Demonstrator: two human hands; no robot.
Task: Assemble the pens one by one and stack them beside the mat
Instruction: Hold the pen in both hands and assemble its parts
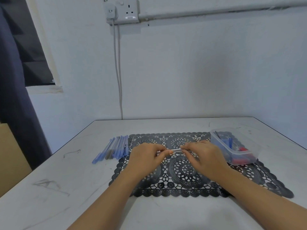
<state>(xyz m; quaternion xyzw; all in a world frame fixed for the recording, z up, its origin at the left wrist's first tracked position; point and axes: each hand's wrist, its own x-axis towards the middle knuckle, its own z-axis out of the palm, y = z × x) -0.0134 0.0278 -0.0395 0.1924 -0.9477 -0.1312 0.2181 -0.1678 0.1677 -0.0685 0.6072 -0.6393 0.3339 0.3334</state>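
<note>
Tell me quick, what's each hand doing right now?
Left hand: pinching one end of the clear pen.
Right hand: pinching the pen's other end.

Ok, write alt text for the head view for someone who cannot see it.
The left hand and right hand pinch a clear pen barrel between them over a black lace mat on a white table. Blue pens lie beside the mat's left edge; a clear tub of parts sits on its right side.
</note>
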